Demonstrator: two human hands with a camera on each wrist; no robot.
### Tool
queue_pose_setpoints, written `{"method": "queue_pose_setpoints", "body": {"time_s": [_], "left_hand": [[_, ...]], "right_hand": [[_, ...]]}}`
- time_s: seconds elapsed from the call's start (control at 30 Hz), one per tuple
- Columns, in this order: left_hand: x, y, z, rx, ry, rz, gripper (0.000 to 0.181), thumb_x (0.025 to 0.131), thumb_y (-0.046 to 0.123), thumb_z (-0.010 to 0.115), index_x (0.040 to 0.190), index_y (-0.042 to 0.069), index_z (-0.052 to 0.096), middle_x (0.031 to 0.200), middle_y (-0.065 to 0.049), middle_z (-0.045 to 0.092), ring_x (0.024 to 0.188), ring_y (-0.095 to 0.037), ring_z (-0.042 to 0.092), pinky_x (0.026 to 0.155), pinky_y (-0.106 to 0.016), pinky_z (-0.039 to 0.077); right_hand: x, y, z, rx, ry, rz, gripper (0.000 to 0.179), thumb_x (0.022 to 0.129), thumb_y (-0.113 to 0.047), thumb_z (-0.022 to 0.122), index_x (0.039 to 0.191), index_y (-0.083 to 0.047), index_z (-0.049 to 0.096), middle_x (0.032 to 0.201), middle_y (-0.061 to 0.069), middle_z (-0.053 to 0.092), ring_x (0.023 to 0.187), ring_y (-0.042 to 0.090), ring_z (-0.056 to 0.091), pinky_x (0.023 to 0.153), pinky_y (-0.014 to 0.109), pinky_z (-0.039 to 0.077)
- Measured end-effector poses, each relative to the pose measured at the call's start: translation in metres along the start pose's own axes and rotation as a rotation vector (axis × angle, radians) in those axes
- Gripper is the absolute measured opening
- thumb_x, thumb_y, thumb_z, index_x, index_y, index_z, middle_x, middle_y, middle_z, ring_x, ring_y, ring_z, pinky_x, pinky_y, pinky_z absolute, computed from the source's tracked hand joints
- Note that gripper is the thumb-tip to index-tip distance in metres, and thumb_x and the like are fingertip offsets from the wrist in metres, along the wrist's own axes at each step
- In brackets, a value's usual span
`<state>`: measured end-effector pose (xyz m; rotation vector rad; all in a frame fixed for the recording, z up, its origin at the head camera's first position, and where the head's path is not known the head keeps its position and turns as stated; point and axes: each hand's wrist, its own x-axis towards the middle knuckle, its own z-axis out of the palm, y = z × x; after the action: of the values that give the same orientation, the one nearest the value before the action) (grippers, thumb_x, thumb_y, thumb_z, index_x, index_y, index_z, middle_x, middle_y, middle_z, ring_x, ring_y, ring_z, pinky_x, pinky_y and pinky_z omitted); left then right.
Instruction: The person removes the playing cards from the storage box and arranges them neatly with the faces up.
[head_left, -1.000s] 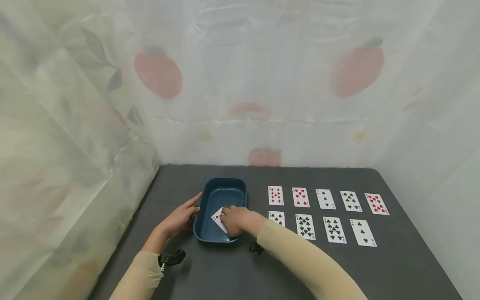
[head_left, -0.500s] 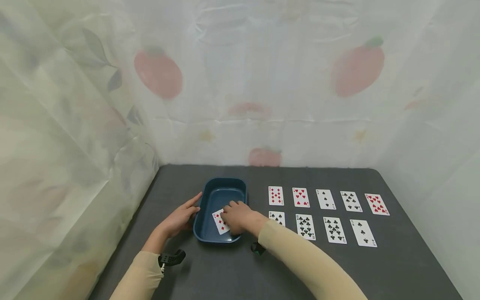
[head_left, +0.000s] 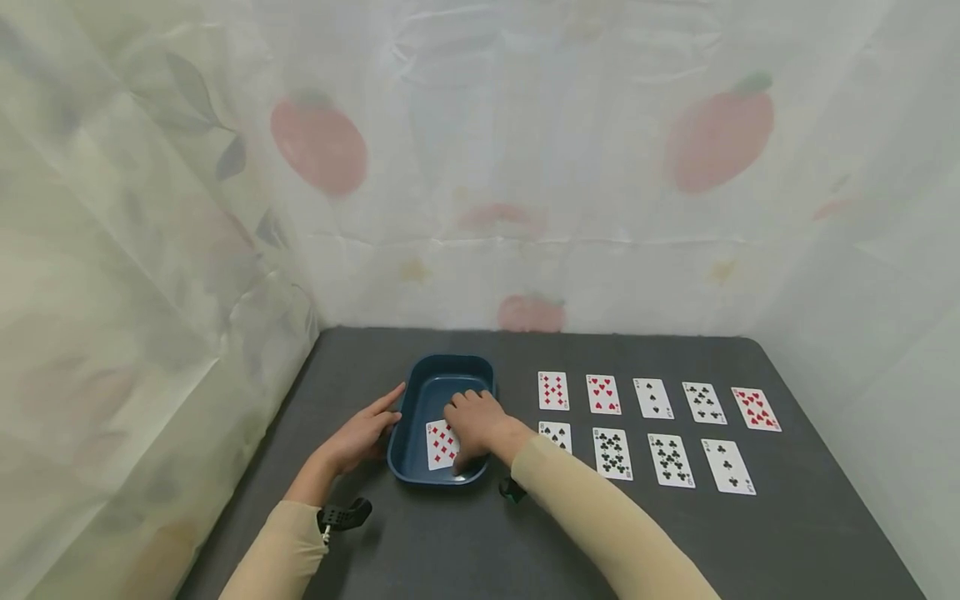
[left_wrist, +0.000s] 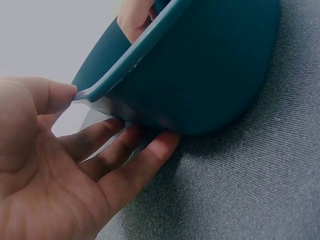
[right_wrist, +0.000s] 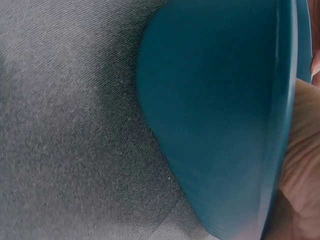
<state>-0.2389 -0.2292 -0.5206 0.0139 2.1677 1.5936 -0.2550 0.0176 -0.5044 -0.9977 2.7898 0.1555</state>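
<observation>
A dark blue rectangular tray [head_left: 452,392] with raised walls stands on the table, left of the middle. My left hand [head_left: 358,437] grips its left side; in the left wrist view the thumb meets the rim [left_wrist: 145,49] while the other fingers press the outer wall lower down. Inside the tray, my right hand [head_left: 477,425] holds a red diamonds playing card [head_left: 438,447] by its right part, fingers above and thumb toward the near end. Part of the card is hidden beneath this hand. The right wrist view shows mostly the tray's outer wall [right_wrist: 210,110].
Face-up playing cards lie in two rows right of the tray, among them a diamonds card [head_left: 553,391], a hearts card [head_left: 756,409] and a clubs card [head_left: 729,467]. My right forearm reaches past the lower row. Patterned white curtains [head_left: 525,167] enclose the dark table [head_left: 420,550].
The diamonds card has turned from slanted to nearly straight in the tray, and more of its face shows. My right hand has turned and shifted slightly away from me. The left hand stays put.
</observation>
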Motion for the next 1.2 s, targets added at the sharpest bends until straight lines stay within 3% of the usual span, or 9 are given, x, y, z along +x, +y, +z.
{"method": "queue_pose_setpoints", "body": {"time_s": [0.3, 0.53, 0.8, 1.03, 1.2], "left_hand": [[-0.001, 0.001, 0.0, 0.012, -0.009, 0.004, 0.06, 0.11, 0.024, 0.044, 0.163, 0.041, 0.021, 0.168, -0.018, 0.015, 0.143, -0.046, 0.034, 0.096, -0.064, 0.048], [-0.001, 0.002, 0.0, 0.014, -0.015, 0.013, 0.06, 0.11, 0.024, 0.043, 0.164, 0.039, 0.021, 0.167, -0.019, 0.018, 0.141, -0.045, 0.038, 0.094, -0.063, 0.049], [-0.002, 0.001, 0.001, 0.007, -0.01, 0.013, 0.06, 0.11, 0.025, 0.044, 0.163, 0.04, 0.022, 0.166, -0.02, 0.021, 0.138, -0.044, 0.042, 0.093, -0.061, 0.051], [-0.003, 0.002, 0.0, 0.017, -0.007, 0.017, 0.059, 0.11, 0.025, 0.044, 0.164, 0.039, 0.021, 0.166, -0.02, 0.02, 0.138, -0.045, 0.042, 0.094, -0.064, 0.049], [-0.003, 0.002, 0.0, 0.011, -0.014, 0.015, 0.06, 0.111, 0.025, 0.043, 0.164, 0.038, 0.02, 0.165, -0.021, 0.021, 0.138, -0.044, 0.043, 0.094, -0.063, 0.05]], "right_hand": [[-0.001, -0.006, -0.001, 0.006, -0.008, -0.001, 0.088, 0.066, -0.072, 0.084, 0.129, -0.015, 0.059, 0.124, 0.001, 0.056, 0.11, 0.019, 0.048, 0.096, 0.038, 0.044], [-0.004, -0.009, -0.001, 0.086, 0.004, -0.085, 0.08, 0.07, -0.062, 0.088, 0.131, -0.021, 0.057, 0.123, -0.004, 0.058, 0.11, 0.015, 0.048, 0.098, 0.036, 0.044], [-0.01, -0.01, 0.0, 0.065, 0.034, -0.174, 0.074, 0.078, -0.055, 0.083, 0.14, -0.024, 0.059, 0.128, -0.006, 0.056, 0.111, 0.014, 0.046, 0.096, 0.034, 0.043], [-0.011, -0.01, 0.001, 0.014, 0.06, -0.181, 0.074, 0.08, -0.06, 0.079, 0.143, -0.026, 0.058, 0.13, -0.005, 0.056, 0.111, 0.014, 0.046, 0.093, 0.032, 0.042], [-0.011, -0.008, 0.001, 0.05, 0.051, -0.176, 0.075, 0.079, -0.057, 0.081, 0.143, -0.027, 0.058, 0.132, -0.005, 0.055, 0.112, 0.014, 0.046, 0.095, 0.033, 0.043]]}}
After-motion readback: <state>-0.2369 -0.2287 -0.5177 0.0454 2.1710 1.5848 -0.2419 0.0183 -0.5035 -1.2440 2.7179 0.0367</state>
